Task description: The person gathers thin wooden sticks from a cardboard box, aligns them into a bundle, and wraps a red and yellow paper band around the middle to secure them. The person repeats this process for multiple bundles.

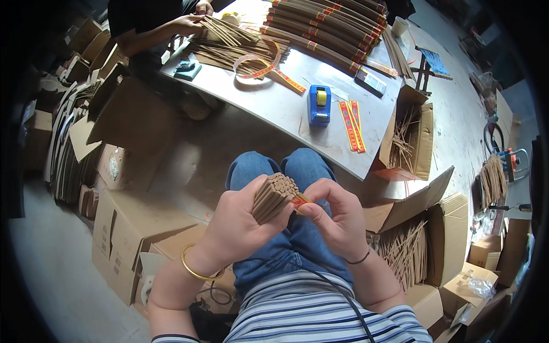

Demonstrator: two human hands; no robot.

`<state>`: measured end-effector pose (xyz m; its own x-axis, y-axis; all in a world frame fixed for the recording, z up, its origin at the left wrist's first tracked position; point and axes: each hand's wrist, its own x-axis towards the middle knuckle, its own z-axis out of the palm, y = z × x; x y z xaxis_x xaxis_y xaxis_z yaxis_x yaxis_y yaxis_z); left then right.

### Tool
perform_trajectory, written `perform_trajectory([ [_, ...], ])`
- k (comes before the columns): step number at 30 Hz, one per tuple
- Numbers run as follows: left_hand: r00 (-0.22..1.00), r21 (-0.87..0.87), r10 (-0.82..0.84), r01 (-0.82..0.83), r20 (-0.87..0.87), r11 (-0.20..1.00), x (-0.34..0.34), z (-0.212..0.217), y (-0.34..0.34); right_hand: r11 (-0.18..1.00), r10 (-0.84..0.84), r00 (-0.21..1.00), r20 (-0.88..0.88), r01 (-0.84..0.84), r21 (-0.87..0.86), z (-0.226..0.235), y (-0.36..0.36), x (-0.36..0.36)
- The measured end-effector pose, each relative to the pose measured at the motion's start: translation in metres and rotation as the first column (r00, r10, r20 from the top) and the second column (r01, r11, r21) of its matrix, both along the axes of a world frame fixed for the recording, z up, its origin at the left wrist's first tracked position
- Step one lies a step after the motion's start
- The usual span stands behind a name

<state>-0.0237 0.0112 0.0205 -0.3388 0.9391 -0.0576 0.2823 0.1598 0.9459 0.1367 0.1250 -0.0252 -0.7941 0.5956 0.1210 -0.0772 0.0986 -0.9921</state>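
Note:
Above my lap, my left hand point(237, 220) is wrapped round a bundle of brown incense sticks point(273, 197), whose cut ends face up toward me. My right hand point(337, 220) pinches a red and yellow paper strip point(299, 201) between thumb and fingers, at the bundle's right side. The strip touches the sticks; how far it goes round them is hidden. On the table ahead lie more red and yellow strips point(353, 127), beside a blue tape dispenser point(319, 106) with yellow tape.
The white table point(269, 108) bears banded bundles point(326, 31), loose sticks point(226, 48) and a curled strip point(251, 73). Another person's hand point(186, 26) handles sticks at far left. Open cartons with sticks point(406, 251) stand at my right, a closed carton point(137, 228) at my left.

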Motion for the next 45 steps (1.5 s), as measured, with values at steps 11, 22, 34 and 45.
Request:
perform_trajectory([
  [11,0.862,0.14,0.077,-0.007,-0.501,0.99,0.033,-0.002,-0.023,0.885,-0.131,0.987,-0.092,0.158,0.438,0.051,-0.032,0.013],
  [22,0.741,0.216,0.163,-0.025,-0.651,0.976,0.043,-0.002,-0.028,0.897,-0.266,0.962,-0.065,0.271,0.349,0.06,-0.046,0.016],
  [34,0.9,0.229,0.073,0.03,-0.429,0.973,0.041,0.002,-0.029,0.901,-0.236,0.97,-0.052,0.238,0.363,0.061,-0.043,0.018],
  [45,0.983,0.024,-0.063,0.059,0.173,0.998,0.032,0.015,-0.024,0.973,-0.096,0.995,-0.013,0.097,0.209,0.059,-0.023,0.03],
])
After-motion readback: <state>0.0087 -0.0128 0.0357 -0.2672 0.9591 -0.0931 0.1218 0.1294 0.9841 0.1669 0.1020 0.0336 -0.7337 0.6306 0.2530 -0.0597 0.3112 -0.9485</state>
